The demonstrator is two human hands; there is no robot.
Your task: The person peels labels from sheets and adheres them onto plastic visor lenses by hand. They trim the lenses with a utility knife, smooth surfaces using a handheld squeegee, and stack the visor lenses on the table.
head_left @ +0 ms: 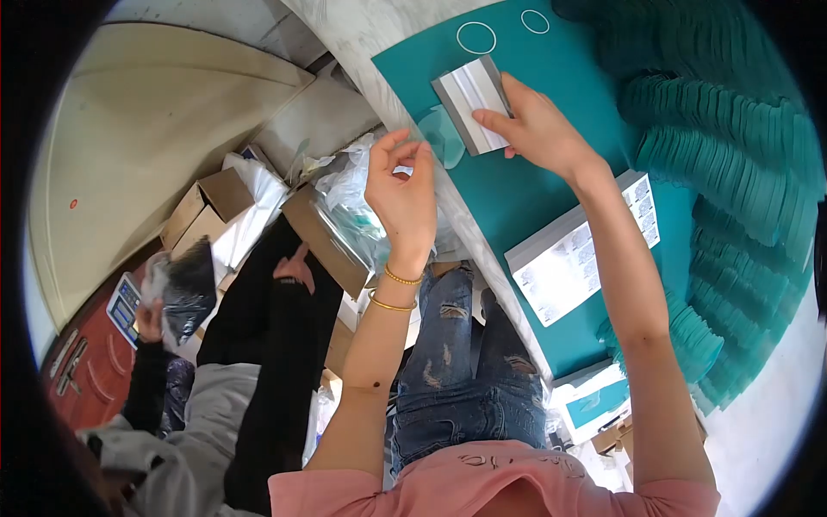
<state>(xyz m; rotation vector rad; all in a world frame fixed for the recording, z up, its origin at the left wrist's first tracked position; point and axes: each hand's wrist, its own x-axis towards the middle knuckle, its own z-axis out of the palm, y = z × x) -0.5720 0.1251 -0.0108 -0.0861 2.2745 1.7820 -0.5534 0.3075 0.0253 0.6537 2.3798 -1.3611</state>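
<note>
My right hand [543, 129] grips a small rectangular grey-and-white block [469, 95], thumb on its face, fingers behind its far edge. My left hand [403, 198] is raised beside the table's edge, a little left of the block. Its fingers are curled with thumb and forefinger close together; whether something thin is between them is hard to see. A pale translucent piece [442, 138] lies on the green mat [525, 185] near my left fingertips. Past the block, two thin white rings [475, 52] lie on the mat.
A stack of printed white sheets [560, 267] sits on the mat under my right forearm. Rows of overlapping green sheets [715, 164] cover the right side. At left, another person [267, 379] holds a dark plastic-wrapped package [191, 293] near cardboard boxes [207, 202] and plastic bags [353, 194].
</note>
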